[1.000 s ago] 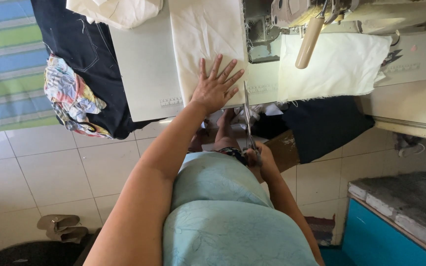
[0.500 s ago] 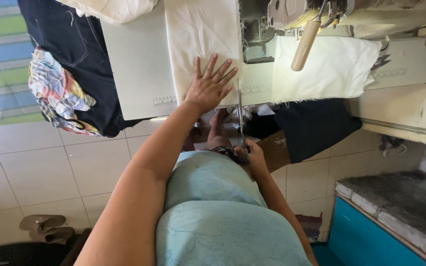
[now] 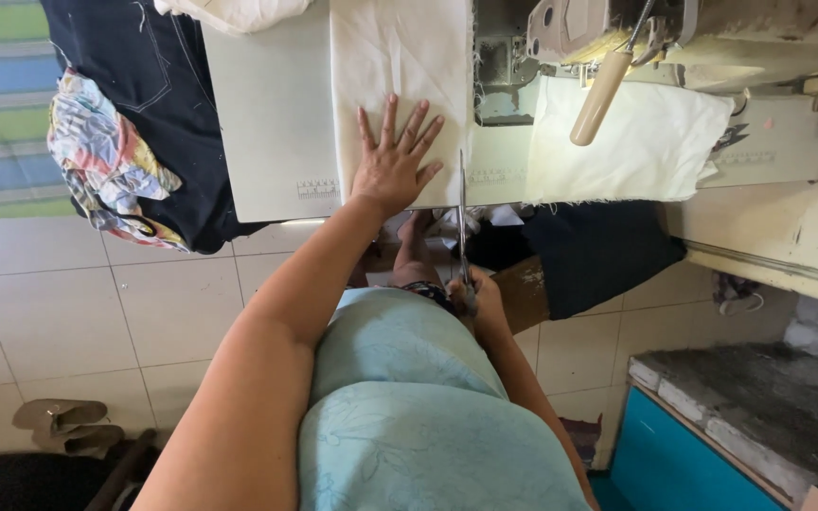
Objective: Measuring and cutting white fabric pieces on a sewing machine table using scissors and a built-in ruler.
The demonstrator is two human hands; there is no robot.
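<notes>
**A:** How far along is the cutting? The left hand (image 3: 392, 168) lies flat, fingers spread, pinning the cream cotton fabric panel (image 3: 400, 66) to the white sewing desk (image 3: 267, 123).

**B:** Barely begun, I'd say. The right hand (image 3: 477, 301) is clenched around the long steel scissors (image 3: 461, 222), whose tips are just at the panel's near edge. No cut visible yet.

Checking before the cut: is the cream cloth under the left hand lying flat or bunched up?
Flat: the left hand presses the cream cloth smooth with fingers spread.
</notes>
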